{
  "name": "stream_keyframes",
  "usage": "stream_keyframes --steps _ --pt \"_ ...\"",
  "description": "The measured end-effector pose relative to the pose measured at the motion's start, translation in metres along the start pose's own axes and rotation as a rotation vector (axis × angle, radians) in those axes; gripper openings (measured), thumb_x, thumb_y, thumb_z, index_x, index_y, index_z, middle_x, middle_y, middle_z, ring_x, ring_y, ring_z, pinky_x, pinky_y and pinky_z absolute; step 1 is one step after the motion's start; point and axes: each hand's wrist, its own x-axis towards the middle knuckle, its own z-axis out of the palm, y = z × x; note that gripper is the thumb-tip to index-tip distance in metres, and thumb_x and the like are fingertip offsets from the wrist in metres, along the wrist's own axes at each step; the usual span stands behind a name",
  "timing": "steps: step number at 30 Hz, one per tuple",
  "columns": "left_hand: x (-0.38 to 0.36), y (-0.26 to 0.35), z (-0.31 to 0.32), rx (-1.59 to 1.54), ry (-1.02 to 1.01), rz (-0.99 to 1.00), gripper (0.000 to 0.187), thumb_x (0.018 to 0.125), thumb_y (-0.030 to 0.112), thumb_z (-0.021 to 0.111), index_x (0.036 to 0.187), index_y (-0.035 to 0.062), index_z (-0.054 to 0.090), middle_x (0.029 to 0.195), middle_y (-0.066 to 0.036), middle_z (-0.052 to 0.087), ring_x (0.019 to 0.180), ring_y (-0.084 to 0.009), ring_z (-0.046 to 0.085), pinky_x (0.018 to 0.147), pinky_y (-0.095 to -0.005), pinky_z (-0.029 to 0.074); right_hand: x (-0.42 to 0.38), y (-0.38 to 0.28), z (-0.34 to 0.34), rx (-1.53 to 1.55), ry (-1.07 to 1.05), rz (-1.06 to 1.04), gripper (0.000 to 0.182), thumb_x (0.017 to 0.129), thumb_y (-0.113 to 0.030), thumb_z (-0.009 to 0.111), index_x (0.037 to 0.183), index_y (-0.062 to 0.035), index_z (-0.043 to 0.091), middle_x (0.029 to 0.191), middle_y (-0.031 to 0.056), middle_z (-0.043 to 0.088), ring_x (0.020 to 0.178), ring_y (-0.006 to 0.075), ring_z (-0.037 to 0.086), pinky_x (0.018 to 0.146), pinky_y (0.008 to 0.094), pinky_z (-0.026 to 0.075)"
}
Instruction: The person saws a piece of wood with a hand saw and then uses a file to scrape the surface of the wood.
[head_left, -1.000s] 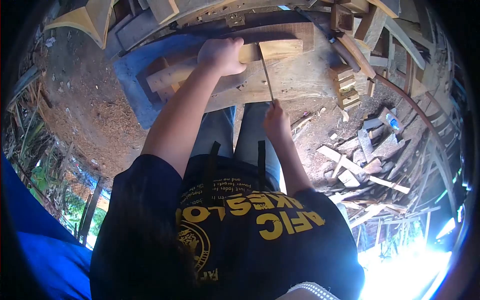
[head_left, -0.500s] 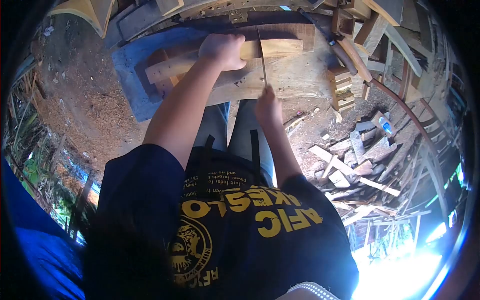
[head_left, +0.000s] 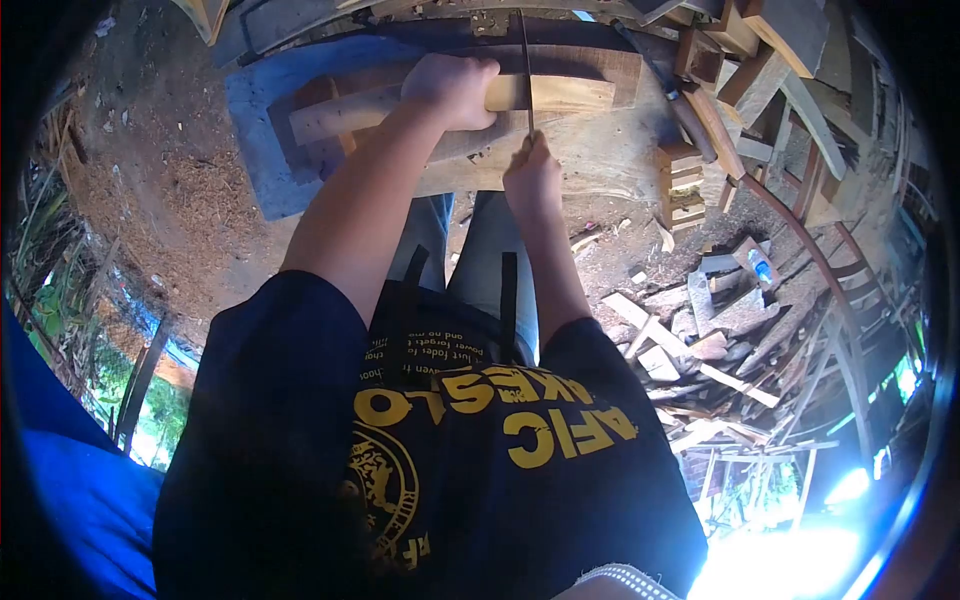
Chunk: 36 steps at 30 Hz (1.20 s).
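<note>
My left hand (head_left: 450, 92) is wrapped over a pale, curved piece of wood (head_left: 570, 94), pressing it on the work surface. My right hand (head_left: 533, 178) grips the handle of a handsaw (head_left: 525, 62), seen nearly edge-on. Its thin blade crosses the curved wood just right of my left hand, pointing away from me. Beneath the wood lies a darker brown board (head_left: 622, 75). How deep the blade sits in the wood cannot be made out.
The low wooden workbench (head_left: 600, 160) has slatted wood blocks (head_left: 682, 190) at its right end. Beyond them lie curved wooden parts (head_left: 715, 125) and a long tool. A scrap-wood pile (head_left: 700, 340) covers the ground at right; sawdust (head_left: 190, 210) lies at left.
My right hand has pushed the saw forward, away from my body, so more blade extends past the wood. My left hand still holds the wood in the same place.
</note>
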Motion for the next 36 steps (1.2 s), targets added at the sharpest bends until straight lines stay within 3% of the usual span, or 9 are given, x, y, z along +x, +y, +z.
stream_keyframes --steps 5,11,17,20,24,26,30,32,36 --pt "0.004 -0.001 0.005 0.039 0.006 0.014 0.044 0.067 0.035 0.068 0.102 0.0082 0.06 0.089 -0.013 0.068 0.081 -0.0295 0.068 0.072 -0.0416 0.055 -0.055 0.044 -0.001 0.065 -0.037 0.048 0.02 0.093 -0.014 0.045 0.102 0.0009 0.054 0.08 0.0284 0.062 0.082 0.0458 0.061 0.068 0.049 0.05" --pt "0.0 0.0 0.002 0.017 0.032 0.032 0.045 0.068 0.037 0.069 0.099 0.007 0.059 0.09 -0.014 0.068 0.083 -0.0276 0.068 0.074 -0.041 0.055 0.004 -0.018 -0.015 -0.026 -0.055 0.034 0.022 0.094 -0.017 0.043 0.102 0.0001 0.054 0.087 0.0297 0.062 0.086 0.0484 0.06 0.071 0.0519 0.048" --pt "0.001 -0.006 0.017 0.025 0.167 0.082 0.042 0.068 0.036 0.07 0.098 0.0084 0.058 0.09 -0.012 0.068 0.083 -0.0256 0.068 0.074 -0.0402 0.054 -0.072 0.014 -0.032 -0.022 -0.104 0.134 0.02 0.085 -0.01 0.049 0.102 0.0013 0.05 0.087 0.0327 0.061 0.088 0.048 0.06 0.076 0.0538 0.049" --pt "0.001 -0.005 0.02 0.065 0.178 0.063 0.04 0.068 0.035 0.069 0.095 0.009 0.058 0.088 -0.012 0.068 0.083 -0.0239 0.068 0.073 -0.0388 0.054 -0.03 -0.007 -0.027 -0.048 -0.088 0.114 0.022 0.093 -0.015 0.043 0.102 0.0023 0.054 0.091 0.0314 0.061 0.09 0.0484 0.059 0.073 0.0526 0.047" --pt "-0.001 -0.005 0.029 0.133 0.225 0.064 0.04 0.066 0.034 0.069 0.094 0.0094 0.055 0.082 -0.01 0.066 0.08 -0.0233 0.067 0.069 -0.0379 0.052 -0.004 -0.03 -0.025 0.003 -0.065 0.025 0.025 0.093 -0.015 0.044 0.106 0.0027 0.054 0.092 0.0328 0.061 0.091 0.0487 0.059 0.075 0.0529 0.047" --pt "-0.008 -0.005 0.043 0.251 0.523 0.147 0.038 0.065 0.03 0.068 0.093 0.0101 0.052 0.079 -0.007 0.062 0.073 -0.0224 0.064 0.063 -0.0362 0.05 -0.026 -0.029 -0.031 -0.07 -0.072 0.109 0.026 0.093 -0.017 0.044 0.107 0.003 0.054 0.093 0.0336 0.061 0.092 0.0483 0.059 0.076 0.052 0.048" --pt "-0.016 0.001 0.052 0.292 0.688 0.192 0.036 0.068 0.028 0.068 0.095 0.0108 0.05 0.079 -0.005 0.058 0.069 -0.0211 0.061 0.061 -0.0344 0.049 -0.059 -0.011 -0.034 -0.105 -0.048 0.133 0.026 0.094 -0.019 0.043 0.106 0.001 0.054 0.091 0.0328 0.061 0.091 0.0481 0.06 0.075 0.0525 0.049" --pt "-0.02 0.006 0.052 0.319 0.572 0.107 0.05 0.071 0.043 0.071 0.099 0.0087 0.048 0.087 -0.008 0.061 0.082 -0.0228 0.062 0.07 -0.0361 0.052 -0.061 -0.009 -0.034 -0.121 -0.015 0.111 0.024 0.094 -0.019 0.043 0.105 -0.0007 0.054 0.088 0.0318 0.062 0.087 0.0478 0.061 0.073 0.0532 0.048" --pt "-0.032 0.006 0.053 0.31 0.578 0.125 0.045 0.072 0.044 0.068 0.094 0.0091 0.049 0.081 -0.005 0.058 0.071 -0.0198 0.062 0.06 -0.0335 0.051 -0.063 -0.001 -0.021 -0.149 -0.046 0.098 0.023 0.094 -0.018 0.043 0.107 -0.0022 0.054 0.084 0.031 0.062 0.084 0.0477 0.061 0.072 0.0539 0.048"
